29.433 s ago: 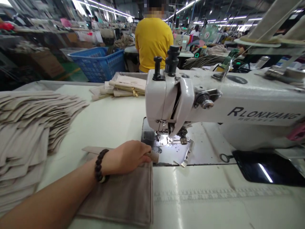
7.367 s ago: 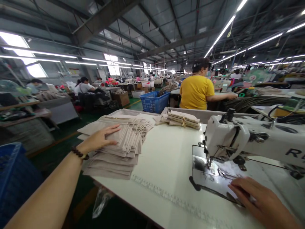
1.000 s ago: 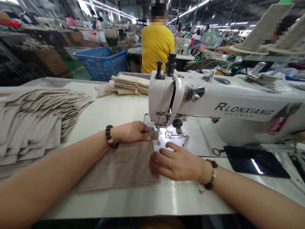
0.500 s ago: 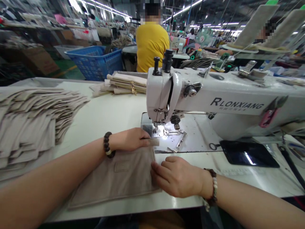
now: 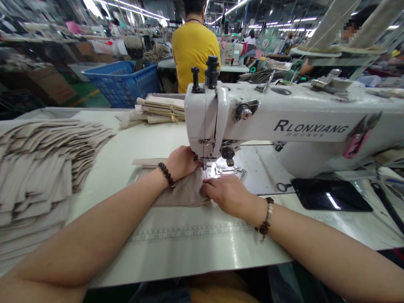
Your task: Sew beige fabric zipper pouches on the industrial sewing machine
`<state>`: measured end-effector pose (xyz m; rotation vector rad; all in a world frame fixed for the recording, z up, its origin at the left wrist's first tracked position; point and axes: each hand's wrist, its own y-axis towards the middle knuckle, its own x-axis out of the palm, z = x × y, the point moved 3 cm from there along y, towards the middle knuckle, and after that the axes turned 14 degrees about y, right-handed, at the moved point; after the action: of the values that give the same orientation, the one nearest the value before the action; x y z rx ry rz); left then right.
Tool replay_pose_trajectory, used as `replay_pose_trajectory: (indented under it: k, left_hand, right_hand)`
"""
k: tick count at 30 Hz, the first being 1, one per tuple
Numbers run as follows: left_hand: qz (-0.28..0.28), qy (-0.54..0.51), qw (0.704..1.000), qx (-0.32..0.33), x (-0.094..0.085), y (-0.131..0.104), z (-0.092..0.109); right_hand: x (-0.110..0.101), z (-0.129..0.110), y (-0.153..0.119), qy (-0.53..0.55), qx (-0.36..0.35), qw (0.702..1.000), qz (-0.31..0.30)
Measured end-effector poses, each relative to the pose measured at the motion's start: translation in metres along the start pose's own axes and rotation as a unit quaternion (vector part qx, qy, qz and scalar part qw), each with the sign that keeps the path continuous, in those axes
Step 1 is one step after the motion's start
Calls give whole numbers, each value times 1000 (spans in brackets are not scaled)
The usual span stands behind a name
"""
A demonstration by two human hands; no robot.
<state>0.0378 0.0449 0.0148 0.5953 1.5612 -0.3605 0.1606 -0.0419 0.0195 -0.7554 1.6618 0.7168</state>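
Observation:
A beige fabric piece (image 5: 184,191) lies flat on the machine bed, its far right corner by the needle and presser foot (image 5: 205,164) of the white sewing machine (image 5: 202,113). Resting on the far part of the fabric, my left hand (image 5: 182,163) has its fingers closed on the edge just left of the presser foot; the fingertips are partly hidden. My right hand (image 5: 227,194) pinches the fabric's right edge, nearer to me than the needle. A metal guide (image 5: 232,170) sits on the bed right of the needle.
Stacked beige fabric pieces (image 5: 41,168) cover the table's left side. Behind the machine head lies a bundle with gold clasps (image 5: 160,110). A black phone (image 5: 330,194) and pink-handled snips (image 5: 358,141) are at the right. Beyond stand a blue basket (image 5: 123,84) and a person in yellow (image 5: 196,54).
Both hands have moved away from me with the fabric, up to the needle. The small strip under my left fingers is no longer visible. A printed ruler on the table is uncovered.

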Motion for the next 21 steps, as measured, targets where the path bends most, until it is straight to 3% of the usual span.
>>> replay_pose_trajectory:
  k: [3, 14, 21]
  left_hand:
    - [-8, -3, 1000, 0, 4, 0, 0]
    - [-47, 7, 997, 67, 1, 4, -4]
    - [-30, 4, 996, 87, -3, 4, -4]
  right_hand:
    - [4, 3, -13, -1, 8, 999, 32]
    - [9, -2, -12, -31, -114, 988, 102]
    - [10, -5, -11, -44, -124, 985, 112]
